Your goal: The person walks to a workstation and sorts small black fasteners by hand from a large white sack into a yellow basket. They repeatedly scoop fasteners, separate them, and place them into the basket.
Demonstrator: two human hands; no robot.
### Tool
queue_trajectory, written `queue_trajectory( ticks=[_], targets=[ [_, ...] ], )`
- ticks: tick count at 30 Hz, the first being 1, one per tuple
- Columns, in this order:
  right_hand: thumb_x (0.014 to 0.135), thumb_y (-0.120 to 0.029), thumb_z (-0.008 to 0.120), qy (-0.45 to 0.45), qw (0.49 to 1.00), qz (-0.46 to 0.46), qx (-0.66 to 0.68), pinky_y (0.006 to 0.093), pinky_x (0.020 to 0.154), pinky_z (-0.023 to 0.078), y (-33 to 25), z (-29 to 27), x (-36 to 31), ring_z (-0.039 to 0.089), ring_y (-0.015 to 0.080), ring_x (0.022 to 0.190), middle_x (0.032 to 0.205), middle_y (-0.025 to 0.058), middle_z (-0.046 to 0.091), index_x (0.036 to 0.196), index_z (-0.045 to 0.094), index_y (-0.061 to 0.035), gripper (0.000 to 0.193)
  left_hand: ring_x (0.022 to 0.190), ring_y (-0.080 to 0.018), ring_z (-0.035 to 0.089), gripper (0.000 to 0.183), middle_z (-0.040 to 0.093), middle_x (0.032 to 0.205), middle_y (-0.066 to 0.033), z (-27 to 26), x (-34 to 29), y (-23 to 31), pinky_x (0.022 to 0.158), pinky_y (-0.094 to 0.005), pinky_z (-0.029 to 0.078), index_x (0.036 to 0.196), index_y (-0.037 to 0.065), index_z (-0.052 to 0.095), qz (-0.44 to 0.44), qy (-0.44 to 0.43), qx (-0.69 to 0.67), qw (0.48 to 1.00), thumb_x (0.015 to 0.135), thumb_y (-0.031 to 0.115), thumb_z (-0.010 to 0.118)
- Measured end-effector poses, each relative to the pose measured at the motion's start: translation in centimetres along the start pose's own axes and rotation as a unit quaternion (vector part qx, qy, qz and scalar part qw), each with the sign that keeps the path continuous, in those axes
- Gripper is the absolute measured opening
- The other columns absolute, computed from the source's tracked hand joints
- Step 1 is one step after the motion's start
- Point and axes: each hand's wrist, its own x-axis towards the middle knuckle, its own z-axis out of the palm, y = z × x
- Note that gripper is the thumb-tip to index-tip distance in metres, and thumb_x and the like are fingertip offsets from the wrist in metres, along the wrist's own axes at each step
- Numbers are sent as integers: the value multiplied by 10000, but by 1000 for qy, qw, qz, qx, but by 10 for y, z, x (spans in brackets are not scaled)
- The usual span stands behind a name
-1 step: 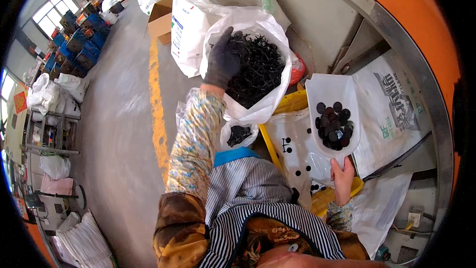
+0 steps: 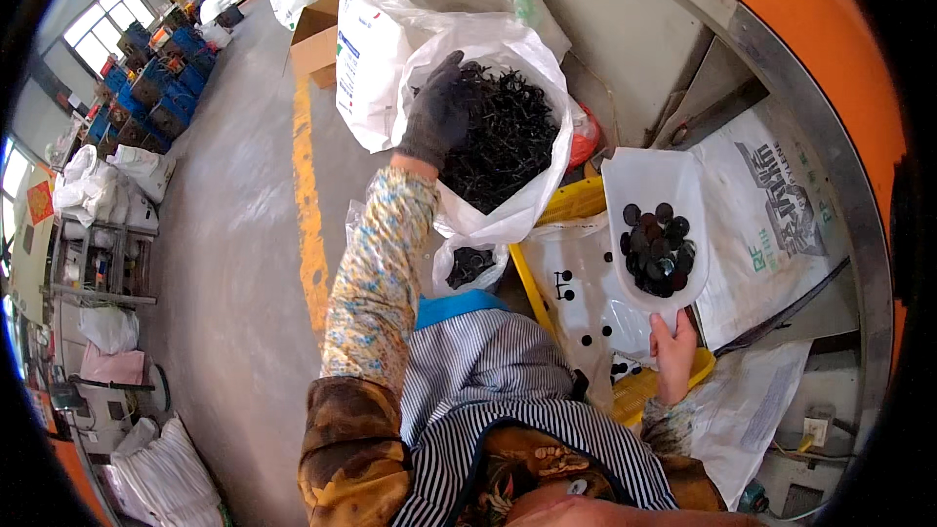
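Left forearm (image 2: 381, 273) shifts slightly leftward. Dark-gloved left hand (image 2: 436, 117) lies at the left edge of thin black scraps (image 2: 512, 141), finger closure unclear; bare right hand (image 2: 673, 356) pinches the white plastic scoop (image 2: 654, 174) right of them, long axis pointing away.

The white scoop (image 2: 656, 176) looked like smooth, satiny plastic – its black discs (image 2: 659, 256) glossy; the dark glove (image 2: 436, 119) was matt cloth – the black scraps (image 2: 512, 132) shiny, the box (image 2: 314, 51) dull cardboard

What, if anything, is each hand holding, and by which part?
The bare right hand holds the white plastic scoop by its near end. The dark-gloved left hand is at the tangled black plastic scraps; whether it grips any can't be told.
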Motion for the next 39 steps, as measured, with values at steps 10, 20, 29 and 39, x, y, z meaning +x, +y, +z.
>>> queue_trajectory(
  ticks=[10, 20, 29, 39],
  targets=[
    [882, -101, 667, -23, 999, 19, -21, 237, 452, 365, 27, -2, -1, 459, 53, 501, 669, -22, 558, 1005, 585, -29, 164, 1023, -320, 651, 466, 653, 1128, -204, 0, 51, 17, 857, -396, 524, 1340, 173, 515, -165, -175, 410, 880, 892, 228, 626],
    [820, -196, 722, -132, 961, -12, -241, 339, 571, 474, 117, -31, -14, 591, 180, 627, 754, 105, 628, 996, 582, 21, 313, 1127, -355, 581, 526, 599, 1237, -142, 14, -2, 24, 925, -459, 484, 1332, 185, 518, -84, -349, 537, 763, 884, 458, 558],
    [849, -263, 724, -357, 883, -39, -302, 271, 499, 442, 96, 41, 16, 555, 101, 533, 685, 51, 606, 1015, 628, 11, 335, 1138, -301, 565, 407, 616, 1192, -97, 19, -45, 32, 967, -446, 456, 1232, 165, 604, -96, -479, 419, 765, 866, 339, 567],
    [824, -330, 729, -438, 814, 41, -380, 302, 487, 486, 54, 112, 83, 580, 160, 482, 608, 73, 616, 850, 654, 22, 360, 906, -276, 625, 249, 644, 1033, -114, -33, -135, 82, 815, -378, 510, 1095, 91, 661, 4, 15, 221, 975, 847, 93, 640]
  ],
)
